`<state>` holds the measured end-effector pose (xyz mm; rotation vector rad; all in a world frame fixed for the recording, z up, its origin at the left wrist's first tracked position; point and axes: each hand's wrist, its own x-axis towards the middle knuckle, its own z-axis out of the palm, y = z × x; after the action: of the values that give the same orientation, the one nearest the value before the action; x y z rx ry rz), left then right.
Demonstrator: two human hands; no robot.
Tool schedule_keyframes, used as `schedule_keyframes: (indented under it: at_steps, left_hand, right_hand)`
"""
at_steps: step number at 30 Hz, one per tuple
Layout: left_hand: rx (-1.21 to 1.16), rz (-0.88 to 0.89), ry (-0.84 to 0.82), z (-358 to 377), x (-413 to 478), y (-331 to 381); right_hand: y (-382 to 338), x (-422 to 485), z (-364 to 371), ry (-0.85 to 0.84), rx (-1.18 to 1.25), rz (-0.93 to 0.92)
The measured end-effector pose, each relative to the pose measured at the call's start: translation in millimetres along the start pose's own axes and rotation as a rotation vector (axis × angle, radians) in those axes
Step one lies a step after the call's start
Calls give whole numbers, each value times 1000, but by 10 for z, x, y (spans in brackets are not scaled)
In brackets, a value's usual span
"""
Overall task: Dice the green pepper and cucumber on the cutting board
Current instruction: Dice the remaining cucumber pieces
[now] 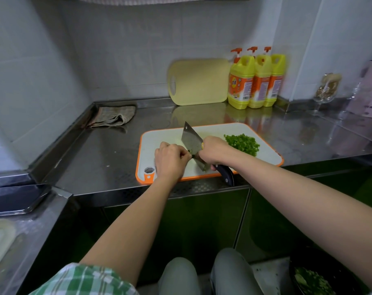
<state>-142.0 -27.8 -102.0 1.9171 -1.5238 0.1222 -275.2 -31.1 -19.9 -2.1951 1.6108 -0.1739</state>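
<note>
The diced green pepper (242,144) lies in a heap at 2 o'clock on the white cutting board (151,143); a small green piece (190,154) sits mid-board, right by the blade, and I cannot tell if it is pepper or cucumber; the left hand (170,159) has curled fingers and pinches that piece; the right hand (212,150) grips the cleaver (191,139), its blade tilted, its black handle poking out at 6 o'clock; the board rests on the shiny metal surface (108,150); at 12 o'clock a yellow board (199,81) leans on the wall, with three yellow soap bottles (257,81) just beside it at 1 o'clock; a cloth (112,116) lies at 10 o'clock.
</note>
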Motion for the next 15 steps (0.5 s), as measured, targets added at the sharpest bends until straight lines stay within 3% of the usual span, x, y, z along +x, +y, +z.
schedule_keyframes:
  at_steps: [5, 15]
  left_hand:
    - [-11, -18, 3, -8, -3, -4]
    - [12, -16, -8, -36, -11, 28]
  right_hand:
    - [41, 10, -22, 70, 83, -15]
    - [7, -47, -76, -26, 4, -41]
